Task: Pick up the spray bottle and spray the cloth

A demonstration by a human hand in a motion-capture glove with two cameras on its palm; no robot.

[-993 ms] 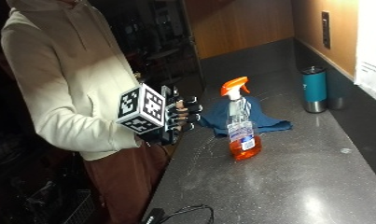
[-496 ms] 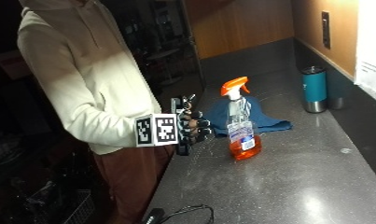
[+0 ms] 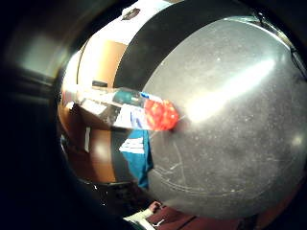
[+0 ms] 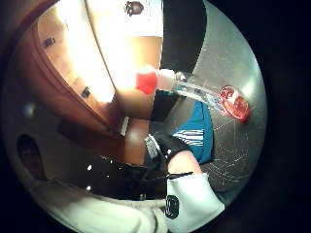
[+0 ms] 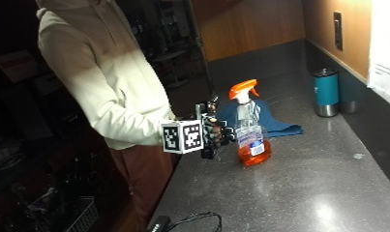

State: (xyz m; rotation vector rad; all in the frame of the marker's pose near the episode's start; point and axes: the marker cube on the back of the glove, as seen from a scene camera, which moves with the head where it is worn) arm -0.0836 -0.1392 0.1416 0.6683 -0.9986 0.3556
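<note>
spray bottle [image 5: 250,135] upright, just beside fingers [image 5: 221,136] — untouched

A dark grey speckled countertop [image 5: 297,193] runs the length of a dim room, catching pale glare from overhead light. Behind it stands a wood-panelled wall [image 5: 259,24] with a dark wall plate [image 5: 337,31] — and 1 white sheet [image 5: 384,53] hanging at the far edge. A teal tumbler [image 5: 325,92] stands near the wall. A black cable [image 5: 188,221] lies at the near edge.
</note>
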